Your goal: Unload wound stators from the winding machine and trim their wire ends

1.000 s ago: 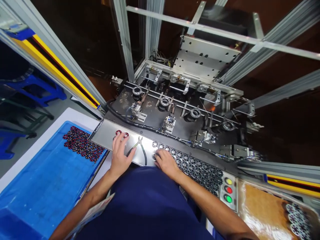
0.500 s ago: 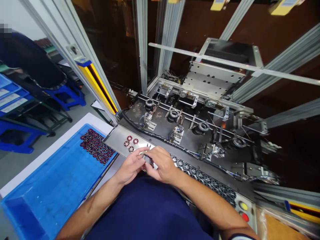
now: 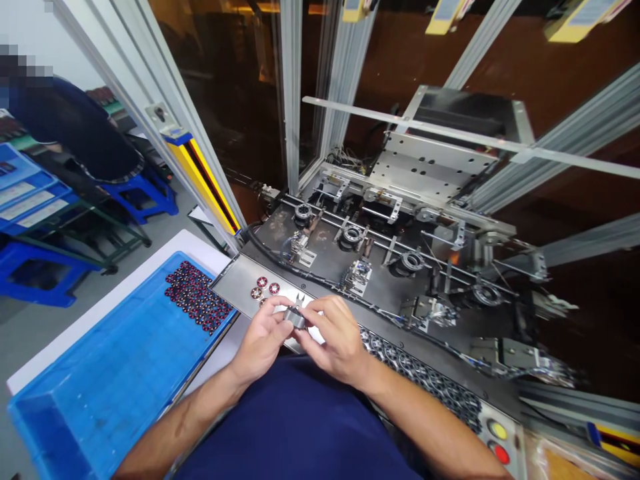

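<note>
Both my hands meet over the steel shelf point(image 3: 235, 283) at the machine's front. My left hand point(image 3: 263, 337) and my right hand point(image 3: 333, 337) pinch a small round metal part point(image 3: 295, 319) between their fingertips. Just behind the part, the jaws of a small pair of cutters point(image 3: 300, 300) stick up. Three red wound discs point(image 3: 265, 288) lie on the shelf to the left of my hands. A row of silver ring parts point(image 3: 415, 370) runs along the shelf to the right.
A blue tray point(image 3: 100, 373) holding several red discs point(image 3: 197, 303) sits at my left. Behind the shelf is the machine bed point(image 3: 320, 257) with several fixtures and rails. Yellow and red buttons point(image 3: 497, 440) are at lower right. Another person point(image 3: 65, 127) sits at far left.
My hands left the shelf surface and came together, lifting a small metal part between the fingertips. The camera view tilted up and shifted left.
</note>
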The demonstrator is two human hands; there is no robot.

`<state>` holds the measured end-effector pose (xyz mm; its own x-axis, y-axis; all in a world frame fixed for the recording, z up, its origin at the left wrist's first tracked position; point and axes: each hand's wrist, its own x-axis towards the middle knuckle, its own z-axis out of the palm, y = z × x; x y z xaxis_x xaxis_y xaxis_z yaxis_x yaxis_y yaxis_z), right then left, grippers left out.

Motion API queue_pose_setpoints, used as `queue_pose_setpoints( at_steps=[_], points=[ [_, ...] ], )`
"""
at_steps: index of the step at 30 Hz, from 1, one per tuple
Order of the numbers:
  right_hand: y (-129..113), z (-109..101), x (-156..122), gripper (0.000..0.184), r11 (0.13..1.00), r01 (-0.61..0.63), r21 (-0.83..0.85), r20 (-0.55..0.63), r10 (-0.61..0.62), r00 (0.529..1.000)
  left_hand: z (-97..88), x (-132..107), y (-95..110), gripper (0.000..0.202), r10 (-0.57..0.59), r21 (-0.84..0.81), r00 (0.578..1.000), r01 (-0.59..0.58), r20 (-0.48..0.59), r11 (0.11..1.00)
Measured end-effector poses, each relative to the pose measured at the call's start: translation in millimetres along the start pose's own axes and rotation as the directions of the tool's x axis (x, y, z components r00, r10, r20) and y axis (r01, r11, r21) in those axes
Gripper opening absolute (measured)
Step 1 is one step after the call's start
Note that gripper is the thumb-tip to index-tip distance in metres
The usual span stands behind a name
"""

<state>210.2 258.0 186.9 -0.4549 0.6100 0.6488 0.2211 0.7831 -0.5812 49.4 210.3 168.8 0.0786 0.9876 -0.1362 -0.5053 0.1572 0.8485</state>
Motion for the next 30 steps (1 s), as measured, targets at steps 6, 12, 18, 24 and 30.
queue_pose_setpoints(
  at_steps=[6,12,18,24,30],
  points=[
    [14,-36,19,0.02,0.812,-0.401,0.425,0.417,0.218,0.883,-8.0,3,14,0.032,-0.041,0.204,0.995,0.022,0.088,0.979],
    [30,-50,27,0.017,0.637,-0.543,0.547,0.67,0.055,0.74,-9.2,10,18,0.032,-0.132,0.41,0.952,0.007,0.276,0.912],
    [60,-73,49,0.018,0.81,-0.41,0.419,0.696,0.004,0.718,-15.6,30,7,0.049,-0.104,0.465,0.951,-0.047,0.292,0.884],
    [191,-98,95,0.024,0.882,-0.287,-0.373,0.481,0.449,0.753,-48.4,65,-36,0.031,0.009,0.883,0.993,-0.112,0.121,0.456],
    [255,-86,91,0.031,0.828,-0.259,-0.497,0.477,0.51,0.716,-53.1,74,-85,0.031,-0.129,0.919,0.937,-0.281,0.325,0.276]
  ],
)
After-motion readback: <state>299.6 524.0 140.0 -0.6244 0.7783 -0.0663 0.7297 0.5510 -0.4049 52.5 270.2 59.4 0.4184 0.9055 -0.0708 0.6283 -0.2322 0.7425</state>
